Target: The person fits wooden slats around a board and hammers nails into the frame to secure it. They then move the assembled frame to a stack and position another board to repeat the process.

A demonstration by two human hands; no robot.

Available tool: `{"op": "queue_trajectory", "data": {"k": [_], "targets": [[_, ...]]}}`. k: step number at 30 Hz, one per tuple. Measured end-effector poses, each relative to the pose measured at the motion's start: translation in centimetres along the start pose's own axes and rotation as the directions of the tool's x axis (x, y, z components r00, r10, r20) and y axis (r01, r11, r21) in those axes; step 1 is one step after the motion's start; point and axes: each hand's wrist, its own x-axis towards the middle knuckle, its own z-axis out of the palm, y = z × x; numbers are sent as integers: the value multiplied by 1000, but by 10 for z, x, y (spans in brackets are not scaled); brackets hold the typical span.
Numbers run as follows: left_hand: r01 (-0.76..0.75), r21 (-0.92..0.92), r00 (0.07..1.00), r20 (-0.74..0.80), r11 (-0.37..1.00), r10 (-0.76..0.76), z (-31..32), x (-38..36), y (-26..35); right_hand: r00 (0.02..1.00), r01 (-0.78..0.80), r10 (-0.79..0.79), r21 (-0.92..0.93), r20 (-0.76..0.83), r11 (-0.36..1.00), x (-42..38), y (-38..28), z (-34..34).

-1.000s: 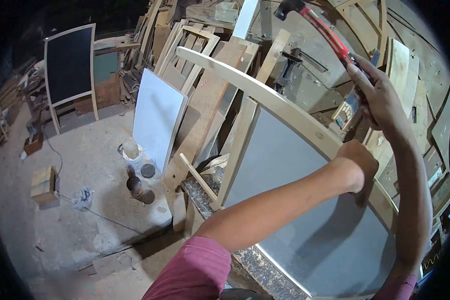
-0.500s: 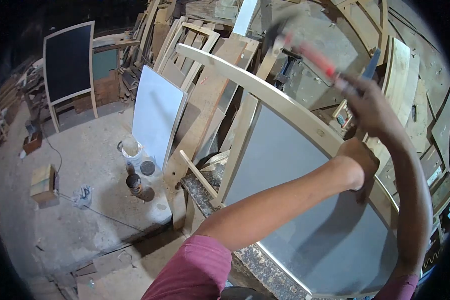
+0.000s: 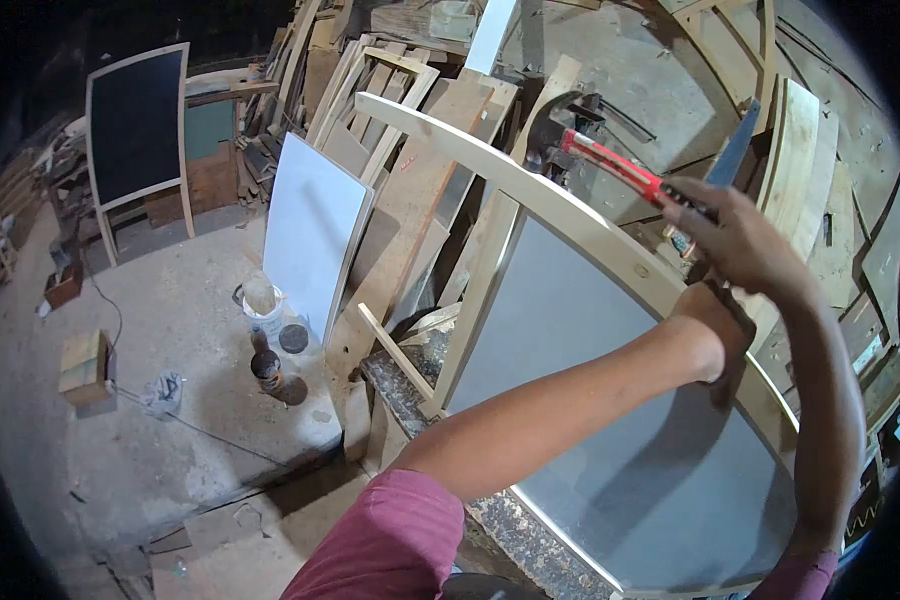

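Note:
A claw hammer (image 3: 618,165) with a red and black handle is in my right hand (image 3: 738,240), its fingers wrapped round the grip. Its dark head points left, over the upper rail of a pale wooden frame (image 3: 585,225) that surrounds a grey panel (image 3: 580,330). My left hand (image 3: 712,318) reaches across the panel and is closed over the rail, just below my right hand. The far side of the rail hides most of the left fingertips. The frame leans at a slant on a speckled, worn bench (image 3: 540,545).
A white board (image 3: 315,225) and several planks lean behind the frame. On the concrete floor stand a white bucket (image 3: 263,310), an open can (image 3: 267,368) and a wooden block (image 3: 87,365). A dark framed board (image 3: 138,125) stands at the far left. A handsaw blade (image 3: 735,145) shows beyond my right hand.
The hammer's head has come down from higher up, where it was blurred, to the level of the rail. My right hand has dropped slightly with it. My left hand stays on the frame.

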Motion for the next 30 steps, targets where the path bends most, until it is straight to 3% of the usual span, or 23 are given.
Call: {"op": "queue_trajectory", "data": {"k": [2, 5, 7, 9, 11, 13, 16, 18, 19, 21, 22, 23, 24, 25, 26, 27, 29, 30], "targets": [[6, -70, 993, 117, 998, 3, -7, -2, 1, 998, -61, 61, 30, 17, 998, 0, -6, -11], [26, -69, 989, 149, 997, -15, -13, -3, 1, 993, -117, 116, 110, 16, 987, 4, -12, -17], [16, -49, 995, 96, 999, -11, -3, 4, -1, 949, -131, 232, 404, -213, 905, 8, -16, -16], [10, -31, 999, 47, 999, -9, 9, 6, -4, 957, -100, 198, 400, -212, 911, 13, -5, -12], [-68, 65, 982, -173, 996, 78, 17, 6, -6, 1000, 16, -18, 90, 24, 996, 10, 7, 1], [-63, 30, 992, -105, 998, 66, 13, 9, -6, 997, 43, -41, 22, -72, 999, 0, 0, 7], [-37, -11, 999, -25, 999, 37, 11, 13, -7, 998, -35, 35, -9, 45, 999, 6, -5, -14], [-31, -28, 1000, 1, 999, 31, 13, 14, -7, 977, -168, 195, 257, -82, 952, 7, -9, -17], [-21, -30, 1000, 10, 999, 21, 12, 14, -6, 977, -171, 197, 255, -79, 952, 9, -10, -15], [-9, -32, 1000, 22, 999, 10, 9, 11, -7, 922, -109, 256, 438, -291, 892, 15, -11, -7], [-26, -32, 1000, -6, 999, 26, 8, 8, -6, 952, -55, 162, 378, -259, 924, 20, 6, -2], [-44, -31, 999, -33, 999, 43, 7, 6, -6, 952, -57, 165, 379, -259, 924, 18, 20, 6], [-44, -31, 999, -32, 999, 43, 8, 5, -6, 981, 50, -30, 99, -190, 994, 13, 16, 12], [-32, 2, 994, -107, 999, 32, 10, 4, -6, 977, 188, -202, -176, -67, 966, 10, 10, 13], [-22, 33, 984, -179, 999, 28, 11, 3, -5, 997, 34, -30, -66, 68, 997, 7, 4, -8], [-22, 36, 984, -177, 999, 28, 10, 4, -5, 994, 96, -94, -26, 51, 995, 12, 2, -10], [-24, -25, 1000, 17, 999, 25, 7, 8, -5, 976, -216, 212, 77, 55, 973, 3, -11, -21], [-25, -28, 1000, 17, 999, 25, 10, 11, -5, 975, -217, 214, 75, 56, 973, 4, -15, -19]]}}
